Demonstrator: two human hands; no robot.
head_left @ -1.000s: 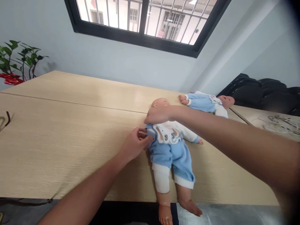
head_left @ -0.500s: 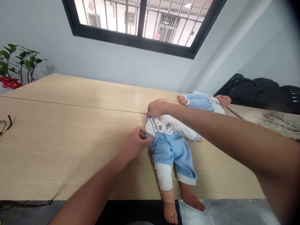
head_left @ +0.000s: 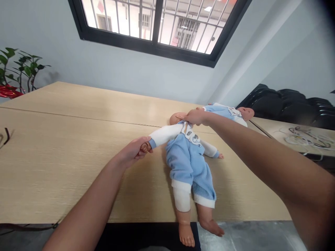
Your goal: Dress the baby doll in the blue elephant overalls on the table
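Note:
A baby doll [head_left: 187,164] in a blue and white outfit lies on its back on the table, feet past the near edge. White wrapping, or a white legging, covers one lower leg below the blue cuff. My left hand [head_left: 136,150] is closed around the doll's hand, and that arm is stretched out to the left in its white sleeve [head_left: 167,134]. At the doll's neck and shoulder, my right hand [head_left: 195,117] pinches the collar, partly covering the doll's head [head_left: 176,118].
Another baby doll [head_left: 222,111] in similar clothes lies farther back on the right. Cables [head_left: 310,136] lie on the right-hand table [head_left: 277,125], with stacked black chairs [head_left: 285,104] behind. A potted plant [head_left: 23,66] stands at left, and a barred window [head_left: 154,24] is above.
My left hand has moved from the doll's side to its hand, and the sleeved arm now extends leftward. My right hand has shifted right to the collar.

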